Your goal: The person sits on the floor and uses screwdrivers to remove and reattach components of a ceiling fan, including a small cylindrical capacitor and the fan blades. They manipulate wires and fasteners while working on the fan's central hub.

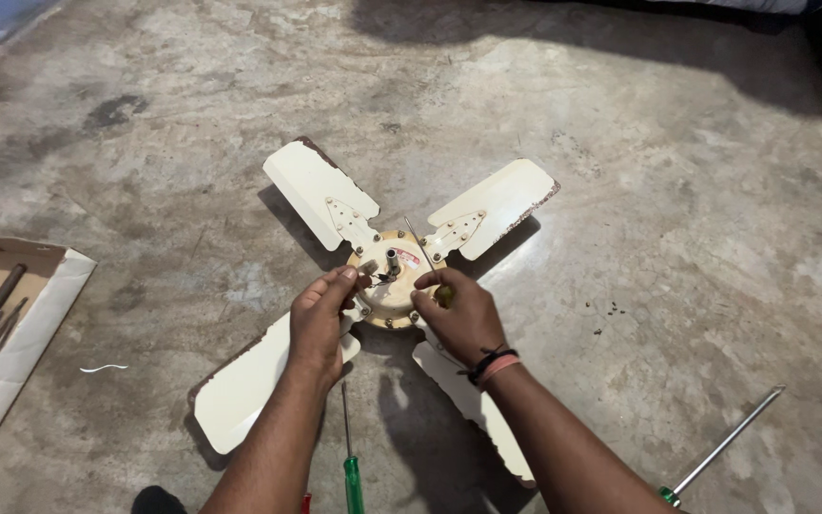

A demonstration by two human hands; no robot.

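Observation:
A cream four-bladed ceiling fan (321,190) lies flat on the concrete floor, its round motor hub (390,290) in the middle with a short shaft sticking up. My left hand (321,314) rests on the hub's left edge, fingertips pinching at wires near the shaft. My right hand (463,314) is on the hub's right side, closed around a yellow-handled screwdriver (422,246) whose thin shaft points up and away. Bands circle my right wrist.
A green-handled screwdriver (349,457) lies between my forearms. A longer green-handled screwdriver (720,447) lies at the lower right. A cardboard box (35,324) with tools sits at the left edge. Small dark screws (606,309) are scattered right of the fan.

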